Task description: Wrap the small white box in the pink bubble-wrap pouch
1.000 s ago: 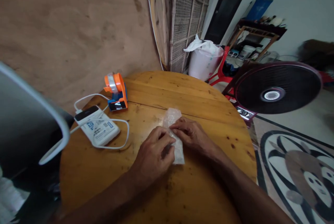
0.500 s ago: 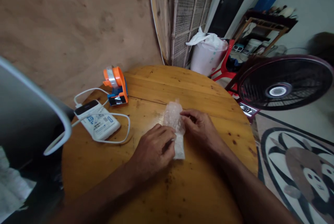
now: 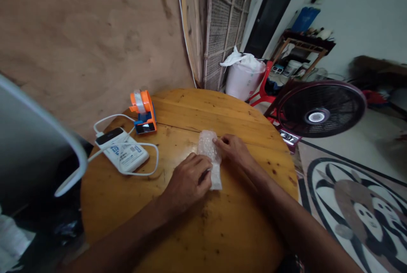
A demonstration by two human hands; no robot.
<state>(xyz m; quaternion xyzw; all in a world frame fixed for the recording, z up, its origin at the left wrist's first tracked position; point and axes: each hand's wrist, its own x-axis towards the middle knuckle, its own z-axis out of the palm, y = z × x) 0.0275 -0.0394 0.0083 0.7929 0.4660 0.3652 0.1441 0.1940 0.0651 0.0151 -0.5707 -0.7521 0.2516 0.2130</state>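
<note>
A strip of clear bubble wrap (image 3: 208, 143) lies on the round wooden table (image 3: 178, 239), its lower end flat and whitish. At its left edge my left hand (image 3: 190, 179) is closed, thumb and fingers pinched together on the wrap's side. My right hand (image 3: 233, 150) touches the upper right edge of the wrap, with the index finger on it and the other fingers curled. Whether anything is inside the wrap I cannot tell.
An orange and blue tape dispenser (image 3: 144, 112) stands at the back left. Near it lies a white power bank (image 3: 127, 150) with a looped white cable. A fan (image 3: 318, 112), a red chair (image 3: 263, 86) and a white sack (image 3: 243, 78) are beyond the table's right side.
The view has shifted slightly. My right index finger has moved left onto the wrap, and the wrap's upper end now looks flatter. My left hand keeps its pinch.
</note>
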